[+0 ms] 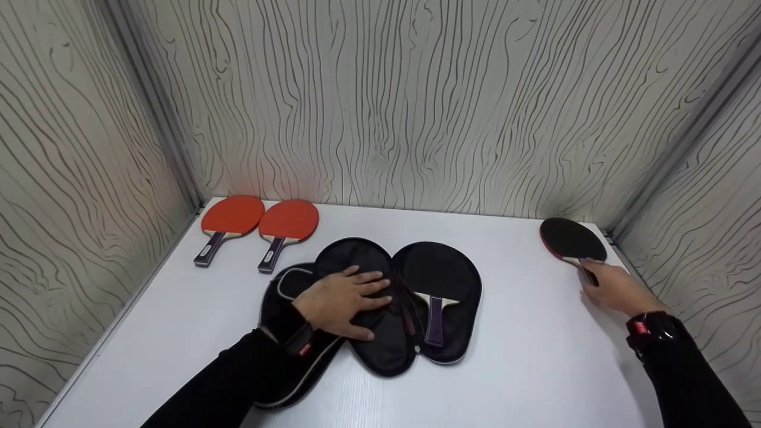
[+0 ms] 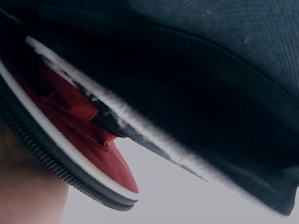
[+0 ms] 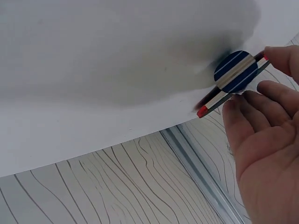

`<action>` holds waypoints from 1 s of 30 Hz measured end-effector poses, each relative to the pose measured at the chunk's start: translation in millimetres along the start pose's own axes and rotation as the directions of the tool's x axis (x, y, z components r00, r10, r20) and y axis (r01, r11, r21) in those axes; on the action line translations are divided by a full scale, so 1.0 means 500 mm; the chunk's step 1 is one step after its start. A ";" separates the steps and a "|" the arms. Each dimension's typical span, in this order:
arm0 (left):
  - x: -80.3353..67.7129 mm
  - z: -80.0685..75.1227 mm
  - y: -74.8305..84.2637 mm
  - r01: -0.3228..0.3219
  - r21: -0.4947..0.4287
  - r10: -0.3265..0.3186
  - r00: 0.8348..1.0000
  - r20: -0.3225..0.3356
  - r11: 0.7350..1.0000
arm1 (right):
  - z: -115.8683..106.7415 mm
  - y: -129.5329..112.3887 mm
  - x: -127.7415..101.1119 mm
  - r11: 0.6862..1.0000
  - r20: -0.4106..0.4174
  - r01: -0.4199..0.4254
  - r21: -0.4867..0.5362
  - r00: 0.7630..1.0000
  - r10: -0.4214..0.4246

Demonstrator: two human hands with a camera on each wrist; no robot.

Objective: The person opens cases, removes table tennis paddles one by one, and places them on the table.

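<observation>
Fingers spread, my left hand (image 1: 345,300) rests flat on the black lid of an open table tennis bat case (image 1: 380,351). The case's other half (image 1: 467,336) holds a black-faced bat with a purple handle (image 1: 436,321). Under my left wrist lies a second black case (image 1: 303,380) with pale piping; a red lining (image 2: 110,163) shows between case edges in the left wrist view. At the far right, my right hand (image 1: 615,285) holds a black-faced bat (image 1: 572,238) by its handle. In the right wrist view, thumb and fingers lie around the striped handle end (image 3: 236,72).
Two red-faced bats, one at the far left corner (image 1: 233,214) and one beside it (image 1: 289,219), lie on the white table (image 1: 523,356). Wood-grain panels (image 1: 380,107) stand behind and at both sides, joined by grey corner posts (image 1: 684,125).
</observation>
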State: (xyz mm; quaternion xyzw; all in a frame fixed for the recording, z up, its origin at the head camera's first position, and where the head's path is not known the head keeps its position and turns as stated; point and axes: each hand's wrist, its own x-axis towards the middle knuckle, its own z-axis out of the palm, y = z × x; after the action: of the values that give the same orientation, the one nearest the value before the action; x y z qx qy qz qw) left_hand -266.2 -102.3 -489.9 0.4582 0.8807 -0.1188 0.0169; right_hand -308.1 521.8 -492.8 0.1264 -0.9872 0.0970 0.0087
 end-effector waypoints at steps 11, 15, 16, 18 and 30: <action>0.003 0.000 0.000 -0.002 0.025 0.002 1.000 0.008 1.000 | -0.015 -0.105 0.014 0.994 -0.034 0.104 -0.038 0.994 -0.106; 0.002 0.001 0.000 -0.004 0.027 0.004 1.000 0.004 1.000 | -0.015 -0.158 0.014 0.989 -0.047 0.142 -0.051 0.988 -0.144; 0.002 0.001 0.000 -0.005 0.027 0.005 1.000 0.003 1.000 | -0.015 -0.171 0.015 0.987 -0.047 0.152 -0.053 0.987 -0.154; 0.001 0.001 0.000 -0.004 0.018 0.004 1.000 0.000 1.000 | -0.013 -0.197 0.015 0.983 -0.053 0.176 -0.058 0.982 -0.179; -0.001 0.002 0.000 -0.003 -0.018 0.003 1.000 -0.004 1.000 | 0.001 -0.335 0.002 0.922 -0.126 0.340 -0.184 0.922 -0.366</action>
State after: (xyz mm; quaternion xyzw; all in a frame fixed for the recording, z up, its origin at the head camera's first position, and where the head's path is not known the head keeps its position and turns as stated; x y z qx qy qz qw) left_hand -266.1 -102.8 -490.6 0.4596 0.8811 -0.1100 0.0194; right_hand -267.2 362.4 -461.4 0.2935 -0.9488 0.0248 0.1142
